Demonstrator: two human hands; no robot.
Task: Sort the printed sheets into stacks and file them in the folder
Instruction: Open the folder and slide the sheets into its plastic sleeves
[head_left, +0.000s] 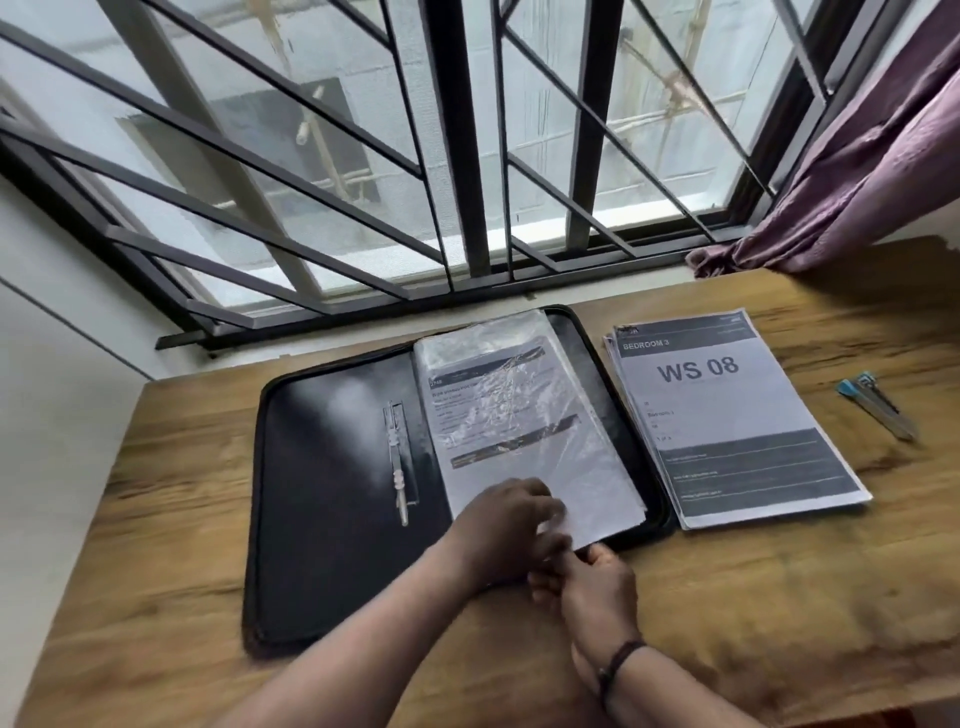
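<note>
A black zip folder lies open on the wooden table. Its right half holds clear plastic sleeves with printed sheets inside. My left hand rests on the near corner of the top sleeve, fingers curled over its edge. Just below it, my right hand pinches the bottom edge of the sleeve stack; both hands are blurred. A stack of printed sheets, topped by a page reading "WS 08", lies to the right of the folder.
A blue-capped pen or cutter lies at the table's right. A barred window runs along the far edge and a purple curtain hangs over the back right corner. A metal clip bar sits on the folder's left half.
</note>
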